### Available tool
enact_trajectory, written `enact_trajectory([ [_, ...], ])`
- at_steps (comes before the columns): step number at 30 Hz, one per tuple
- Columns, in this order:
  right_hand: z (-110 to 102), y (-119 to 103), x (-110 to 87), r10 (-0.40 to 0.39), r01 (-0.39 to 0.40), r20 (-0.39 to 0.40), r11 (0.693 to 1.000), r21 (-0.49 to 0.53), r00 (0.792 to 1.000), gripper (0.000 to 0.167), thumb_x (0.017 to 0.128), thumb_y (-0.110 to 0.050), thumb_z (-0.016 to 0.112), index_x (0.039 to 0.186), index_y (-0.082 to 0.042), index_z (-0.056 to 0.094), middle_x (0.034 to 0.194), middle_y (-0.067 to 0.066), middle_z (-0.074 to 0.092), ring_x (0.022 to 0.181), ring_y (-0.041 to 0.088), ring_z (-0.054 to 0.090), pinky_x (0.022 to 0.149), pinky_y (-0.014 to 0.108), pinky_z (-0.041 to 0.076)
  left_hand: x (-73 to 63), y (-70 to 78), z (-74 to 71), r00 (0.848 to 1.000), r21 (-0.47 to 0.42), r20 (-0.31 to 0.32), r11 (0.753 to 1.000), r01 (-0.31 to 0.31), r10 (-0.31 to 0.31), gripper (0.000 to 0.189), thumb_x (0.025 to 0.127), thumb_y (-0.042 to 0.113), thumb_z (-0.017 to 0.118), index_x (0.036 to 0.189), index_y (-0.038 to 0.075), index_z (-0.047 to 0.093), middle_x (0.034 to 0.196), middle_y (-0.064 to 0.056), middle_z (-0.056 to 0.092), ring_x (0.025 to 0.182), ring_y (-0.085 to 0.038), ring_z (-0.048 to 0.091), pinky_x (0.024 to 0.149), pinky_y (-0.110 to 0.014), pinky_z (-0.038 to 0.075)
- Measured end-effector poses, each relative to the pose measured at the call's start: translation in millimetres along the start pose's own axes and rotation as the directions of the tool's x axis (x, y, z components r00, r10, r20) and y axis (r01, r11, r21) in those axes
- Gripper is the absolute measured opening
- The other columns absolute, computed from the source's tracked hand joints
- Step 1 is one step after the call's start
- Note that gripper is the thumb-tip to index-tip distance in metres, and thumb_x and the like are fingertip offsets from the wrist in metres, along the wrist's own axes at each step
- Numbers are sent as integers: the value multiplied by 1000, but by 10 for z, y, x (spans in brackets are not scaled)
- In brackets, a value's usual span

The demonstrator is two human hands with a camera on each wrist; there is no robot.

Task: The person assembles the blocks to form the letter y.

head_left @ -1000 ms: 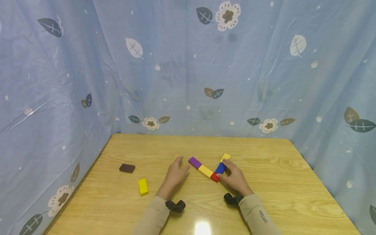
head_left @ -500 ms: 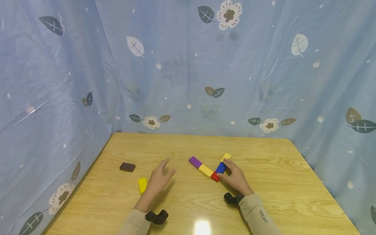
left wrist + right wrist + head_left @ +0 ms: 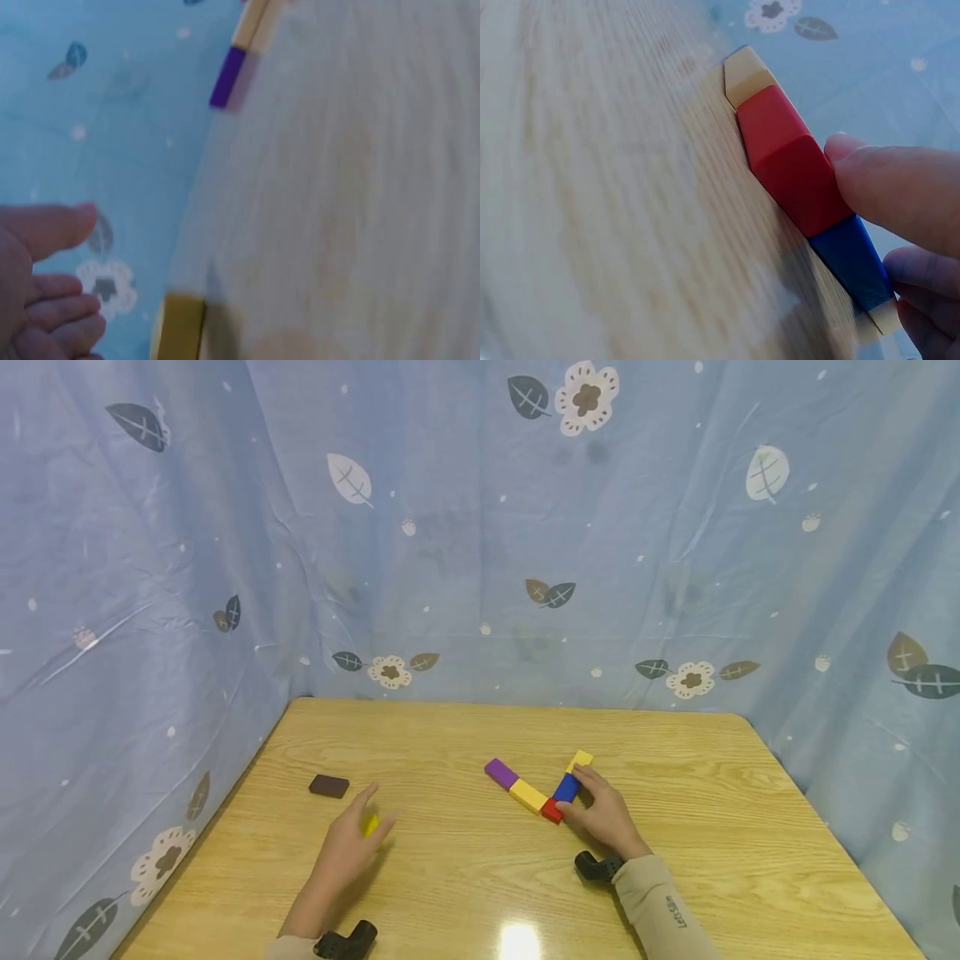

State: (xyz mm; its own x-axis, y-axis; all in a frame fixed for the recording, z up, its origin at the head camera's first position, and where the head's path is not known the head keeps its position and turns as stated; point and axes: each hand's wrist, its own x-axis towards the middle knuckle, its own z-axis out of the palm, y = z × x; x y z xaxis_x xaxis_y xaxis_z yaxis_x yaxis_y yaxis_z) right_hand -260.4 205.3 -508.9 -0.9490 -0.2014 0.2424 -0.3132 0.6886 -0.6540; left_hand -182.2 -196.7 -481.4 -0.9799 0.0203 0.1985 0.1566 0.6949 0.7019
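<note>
Head view: lower left, our left hand [image 3: 343,850] spreads wide near the yellow block [image 3: 372,827]. Left wrist: that block sits at the bottom. Right wrist: at right, our right hand [image 3: 915,199], loosely spread, touches the red block [image 3: 791,169] with its thumb.
</note>
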Motion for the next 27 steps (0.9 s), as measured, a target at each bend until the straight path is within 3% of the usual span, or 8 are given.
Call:
enact_trajectory([
  [6, -25, 13, 1, -10, 10, -13, 1000, -4, 1000, 75, 82, -39, 72, 138, 2, 45, 145, 24, 40, 134, 43, 35, 108, 57, 33, -84, -199, -117, 997, 45, 17, 997, -70, 70, 74, 90, 34, 64, 147, 3, 29, 147, -25, 37, 125, -48, 44, 99, -64, 38],
  [7, -29, 13, 2, -13, 13, -16, 1000, -5, 1000, 75, 82, -39, 72, 138, 3, 45, 145, 24, 40, 134, 43, 35, 108, 57, 33, -93, -228, -131, 998, 40, 24, 997, -67, 66, 75, 89, 34, 65, 147, 3, 29, 148, -24, 35, 132, -48, 34, 100, -65, 35],
  [12, -38, 16, 9, -27, 26, -28, 999, -25, 999, 75, 82, -39, 72, 138, 3, 46, 144, 25, 40, 133, 44, 36, 107, 58, 34, -128, -326, -168, 997, 21, 72, 1000, -10, 8, 80, 87, 41, 66, 147, 3, 29, 151, -21, 32, 136, -44, 31, 105, -62, 32],
  [19, -9, 17, 17, -17, 16, -16, 1000, -17, 1000, 76, 82, -40, 72, 139, 3, 45, 146, 24, 39, 135, 43, 34, 109, 57, 32, -133, -412, -186, 986, 17, 144, 997, 82, -83, 85, 85, 48, 65, 149, 6, 27, 153, -20, 27, 138, -45, 27, 108, -62, 28],
  [27, 16, 3, 4, -9, 8, -14, 1000, -22, 1000, 75, 82, -40, 72, 138, 3, 46, 145, 24, 40, 135, 43, 35, 109, 57, 32, -159, -458, -217, 982, 1, 166, 996, 89, -88, 86, 85, 47, 67, 149, 7, 27, 153, -23, 26, 137, -48, 26, 107, -65, 27],
])
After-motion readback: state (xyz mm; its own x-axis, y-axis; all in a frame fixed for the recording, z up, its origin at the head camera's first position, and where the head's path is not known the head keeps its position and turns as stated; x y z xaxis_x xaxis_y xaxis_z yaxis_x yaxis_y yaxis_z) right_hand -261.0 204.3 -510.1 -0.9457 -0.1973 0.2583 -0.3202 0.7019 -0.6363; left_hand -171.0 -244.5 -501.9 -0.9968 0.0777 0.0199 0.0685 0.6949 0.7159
